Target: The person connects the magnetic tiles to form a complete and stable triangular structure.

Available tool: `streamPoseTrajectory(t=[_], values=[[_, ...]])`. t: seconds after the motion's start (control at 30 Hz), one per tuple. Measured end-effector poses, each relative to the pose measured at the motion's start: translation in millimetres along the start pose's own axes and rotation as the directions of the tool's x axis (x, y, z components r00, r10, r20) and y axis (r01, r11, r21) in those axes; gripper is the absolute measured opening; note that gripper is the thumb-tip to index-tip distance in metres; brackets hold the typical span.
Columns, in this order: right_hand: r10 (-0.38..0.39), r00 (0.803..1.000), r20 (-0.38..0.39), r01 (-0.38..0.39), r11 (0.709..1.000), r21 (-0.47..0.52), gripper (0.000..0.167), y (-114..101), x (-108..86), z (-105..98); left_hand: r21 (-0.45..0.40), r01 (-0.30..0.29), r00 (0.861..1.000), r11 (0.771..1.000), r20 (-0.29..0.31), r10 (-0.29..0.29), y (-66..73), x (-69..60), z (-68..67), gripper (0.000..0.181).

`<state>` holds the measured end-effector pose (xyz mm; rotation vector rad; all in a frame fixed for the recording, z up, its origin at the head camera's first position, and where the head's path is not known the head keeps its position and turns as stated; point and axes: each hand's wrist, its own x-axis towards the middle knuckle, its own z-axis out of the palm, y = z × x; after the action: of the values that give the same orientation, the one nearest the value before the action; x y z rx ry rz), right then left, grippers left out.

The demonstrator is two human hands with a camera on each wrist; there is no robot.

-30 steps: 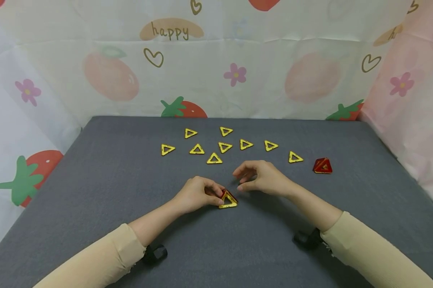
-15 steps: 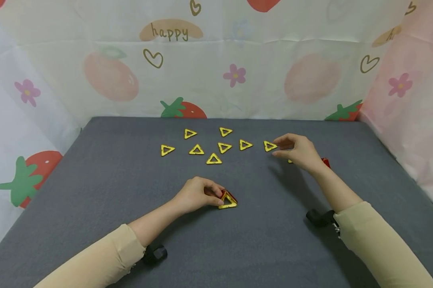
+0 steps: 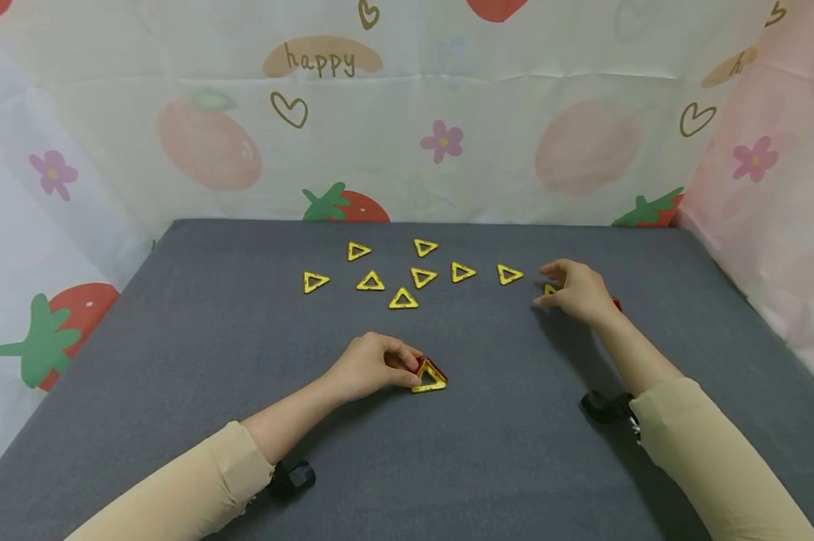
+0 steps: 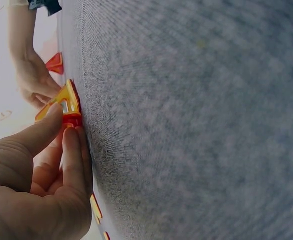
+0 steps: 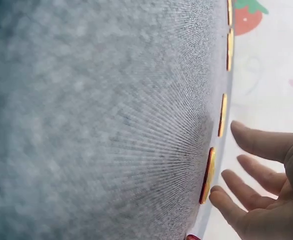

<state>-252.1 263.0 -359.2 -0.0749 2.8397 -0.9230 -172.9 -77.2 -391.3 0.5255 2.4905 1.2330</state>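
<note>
sitting where, the red-and-yellow block [image 3: 437, 374]?

on the grey tabletop [image 3: 488, 466], near the middle. gripped by the left hand [image 3: 369, 368]: pinched at its left side, thumb on the near face, fingertips on the other.

and the right hand [image 3: 574, 289]?

held around a yellow triangle [image 3: 549, 288] off to the right. thumb and fingers spread apart and bent, triangle seen between them from the head. contact can't be told.

other triangles?

eight more triangles [image 3: 403, 303], laid flat farther back than the block. six pointed right, two pointed away.

anything red?

a red piece [image 3: 617, 303], right of the right hand, mostly covered by the wrist. more of it is shown in the left wrist view.

surroundings?

beige sleeves [image 3: 724, 451] worn, black wrist gear [image 3: 295, 481] strapped on below. backdrop [image 3: 379, 158] hung behind, printed with strawberries, flowers, hearts and "happy".
</note>
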Motion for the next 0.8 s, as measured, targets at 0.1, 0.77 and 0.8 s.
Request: streamPoseTrajectory(t=[0.1,0.77,0.8], values=[[0.006,1.000,-0.004,-0.006,1.000,-0.009,0.061,1.7,-0.2,0.5,-0.002,0.004,1.000,1.000,0.000,-0.004,-0.1,0.3,0.1,0.015],[-0.070,0.997,-0.027,0.067,0.991,-0.114,0.052,8.5,0.8,5.1,0.003,-0.001,1.000,1.000,-0.002,0.001,1.6,-1.0,-0.1,0.014],[-0.071,0.997,-0.026,0.068,0.991,-0.116,0.052,8.6,0.9,5.2,0.001,-0.002,1.000,1.000,-0.002,0.002,1.6,-1.1,-0.1,0.014]])
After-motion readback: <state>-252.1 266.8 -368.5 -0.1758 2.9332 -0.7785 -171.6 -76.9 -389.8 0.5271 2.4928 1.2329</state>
